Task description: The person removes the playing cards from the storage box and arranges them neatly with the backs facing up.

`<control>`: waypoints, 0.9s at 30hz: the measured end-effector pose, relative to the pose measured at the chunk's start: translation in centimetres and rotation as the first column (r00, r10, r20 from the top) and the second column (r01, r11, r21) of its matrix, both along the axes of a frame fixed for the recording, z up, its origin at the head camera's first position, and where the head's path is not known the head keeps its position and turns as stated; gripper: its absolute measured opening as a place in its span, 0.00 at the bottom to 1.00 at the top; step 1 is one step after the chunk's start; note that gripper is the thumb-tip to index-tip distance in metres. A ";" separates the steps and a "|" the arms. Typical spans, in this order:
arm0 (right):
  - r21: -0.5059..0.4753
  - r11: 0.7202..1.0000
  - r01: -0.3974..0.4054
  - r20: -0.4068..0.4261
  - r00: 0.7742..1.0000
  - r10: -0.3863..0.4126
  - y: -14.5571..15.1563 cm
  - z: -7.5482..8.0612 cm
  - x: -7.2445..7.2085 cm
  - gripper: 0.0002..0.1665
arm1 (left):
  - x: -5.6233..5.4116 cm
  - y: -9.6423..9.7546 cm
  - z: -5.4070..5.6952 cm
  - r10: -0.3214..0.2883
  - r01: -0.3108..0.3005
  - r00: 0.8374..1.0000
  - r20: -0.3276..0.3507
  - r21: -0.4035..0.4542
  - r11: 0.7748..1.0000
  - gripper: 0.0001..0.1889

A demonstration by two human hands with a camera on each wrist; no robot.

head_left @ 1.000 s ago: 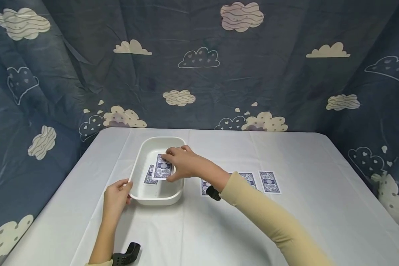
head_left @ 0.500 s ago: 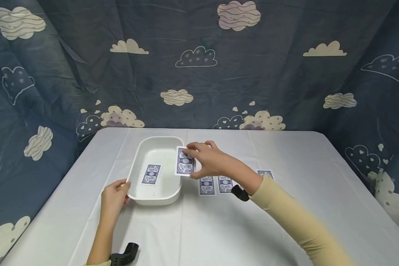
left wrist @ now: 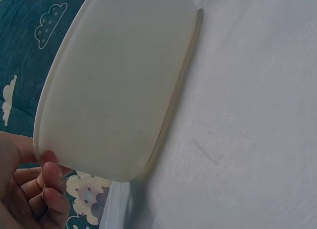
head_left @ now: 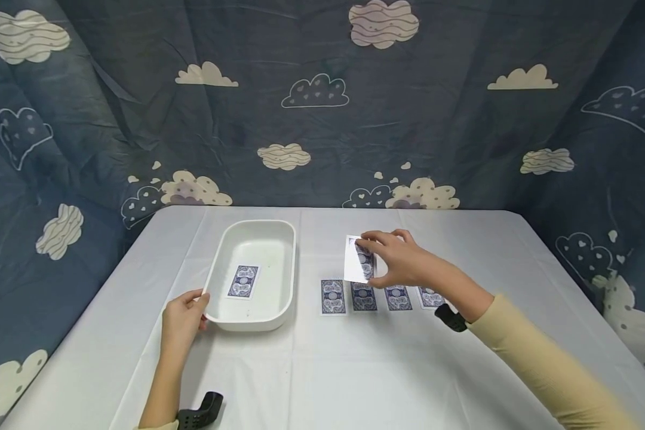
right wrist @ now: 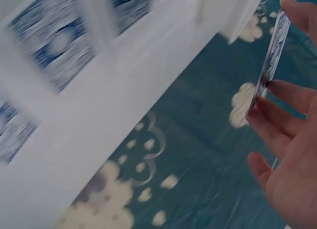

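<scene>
My left hand (head_left: pixel 180 325) pinches the rim at the near left corner of a white plastic tray (head_left: pixel 249 326). Thumb and fingers show at that rim in the left wrist view, against the tray's outside (left wrist: pixel 119 90). One blue-backed playing card (head_left: pixel 243 282) lies face down in the tray. Over to the right, my right hand (head_left: pixel 400 257) holds another playing card (head_left: pixel 353 263) by its edges between thumb and fingers, raised beyond a row of cards. Glare whitens part of its patterned back. Seen almost edge-on, this card (right wrist: pixel 272 60) appears thin in the right wrist view.
Several blue-backed playing cards lie face down in a row right of the tray, from the leftmost card (head_left: pixel 333 297) to the rightmost card (head_left: pixel 430 297), partly behind my right wrist. A white cloth (head_left: pixel 328 382) covers the table. A dark cloud-patterned curtain (head_left: pixel 322 137) hangs behind.
My right hand has carried its card from above the tray rightward, past the tray's right rim, to the row of cards. The left hand has kept its hold on the tray.
</scene>
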State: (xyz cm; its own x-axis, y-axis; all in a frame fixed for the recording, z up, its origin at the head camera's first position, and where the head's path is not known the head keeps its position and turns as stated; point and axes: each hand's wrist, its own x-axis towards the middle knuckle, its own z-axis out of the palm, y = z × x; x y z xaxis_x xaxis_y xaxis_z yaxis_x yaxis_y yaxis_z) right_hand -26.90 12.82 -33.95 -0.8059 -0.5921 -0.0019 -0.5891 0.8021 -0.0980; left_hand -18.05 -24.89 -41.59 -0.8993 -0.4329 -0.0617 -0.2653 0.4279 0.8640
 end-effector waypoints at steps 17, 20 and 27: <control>0.126 0.979 0.161 0.050 0.984 -0.168 12.8 -3.7 -0.3 0.49 | -0.1 -0.2 -0.2 0.002 -0.002 1.000 0.028 0.002 1.000 0.20; 0.164 0.968 0.190 0.062 0.977 -0.202 14.8 -4.5 -0.4 0.50 | 0.0 -0.2 -0.3 -0.005 0.005 1.000 0.030 0.008 1.000 0.20; 0.255 0.938 0.236 0.105 0.957 -0.269 17.8 -6.2 -0.8 0.52 | -0.1 -0.1 0.0 0.001 -0.001 1.000 0.015 0.000 1.000 0.20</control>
State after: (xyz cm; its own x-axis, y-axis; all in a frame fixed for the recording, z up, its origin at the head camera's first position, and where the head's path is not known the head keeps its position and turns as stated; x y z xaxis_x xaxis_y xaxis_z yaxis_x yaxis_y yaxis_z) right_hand -27.67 30.57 -40.10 -0.9109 -0.3376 -0.2373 -0.3583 0.9323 0.0488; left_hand -18.11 -24.98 -41.58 -0.8978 -0.4339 -0.0752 -0.2788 0.4278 0.8598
